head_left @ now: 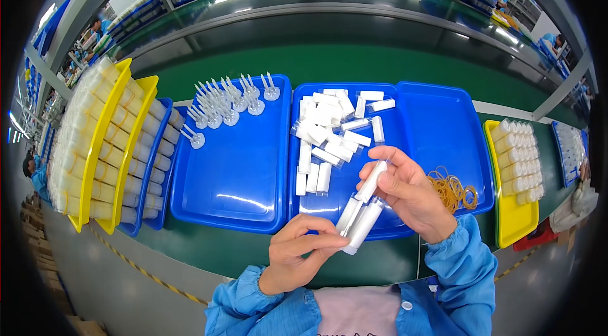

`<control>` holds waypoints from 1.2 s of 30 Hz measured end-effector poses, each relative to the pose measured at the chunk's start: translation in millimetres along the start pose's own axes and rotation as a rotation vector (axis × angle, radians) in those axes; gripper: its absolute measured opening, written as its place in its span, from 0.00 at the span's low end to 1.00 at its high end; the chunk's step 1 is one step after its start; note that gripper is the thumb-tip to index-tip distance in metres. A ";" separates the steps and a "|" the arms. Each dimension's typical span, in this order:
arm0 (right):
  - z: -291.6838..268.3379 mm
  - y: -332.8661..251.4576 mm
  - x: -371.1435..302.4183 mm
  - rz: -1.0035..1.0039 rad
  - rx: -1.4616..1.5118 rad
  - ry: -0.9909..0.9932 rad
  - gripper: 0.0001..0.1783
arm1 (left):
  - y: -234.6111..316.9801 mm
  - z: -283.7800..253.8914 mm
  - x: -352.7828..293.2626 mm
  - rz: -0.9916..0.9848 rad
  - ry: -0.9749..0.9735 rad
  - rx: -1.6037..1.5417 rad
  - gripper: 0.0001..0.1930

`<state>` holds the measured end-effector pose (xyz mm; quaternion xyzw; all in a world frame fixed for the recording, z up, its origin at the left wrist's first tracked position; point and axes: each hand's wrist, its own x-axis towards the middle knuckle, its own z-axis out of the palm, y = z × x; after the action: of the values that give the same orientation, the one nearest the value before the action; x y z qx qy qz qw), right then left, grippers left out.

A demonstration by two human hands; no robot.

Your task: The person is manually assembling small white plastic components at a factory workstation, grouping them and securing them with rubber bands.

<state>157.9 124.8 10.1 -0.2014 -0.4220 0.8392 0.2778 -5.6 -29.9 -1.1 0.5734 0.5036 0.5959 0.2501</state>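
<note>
My left hand (303,252) pinches the lower ends of a small group of white tubes (362,225) in clear sleeves, held over the near edge of the middle blue tray (386,174). Between the thumb and fingers of my right hand (408,190) is one more white tube (372,183), tilted, its lower end close against the group. Whether it touches them I cannot tell. Beyond my hands, a loose pile of white tubes (324,124) lies in the middle tray. A heap of tan rubber bands (451,189) sits beside my right wrist, in the right blue tray (440,124).
Clear stemmed plastic pieces (221,105) stand in the left blue tray (231,171). Further left are stacked trays of bundled tubes (107,152). A yellow tray (516,219) with tube bundles (518,162) is at right. Behind runs a green belt (342,60), with people working beyond.
</note>
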 end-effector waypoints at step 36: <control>1.6 -18.7 -42.0 0.250 -0.194 0.058 0.04 | 29.5 -3.9 -12.3 0.158 -0.260 0.243 0.19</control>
<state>194.7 106.2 30.7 -0.3025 -0.4642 0.8164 0.1625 1.6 -52.8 20.4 0.7092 0.4887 0.4693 0.1947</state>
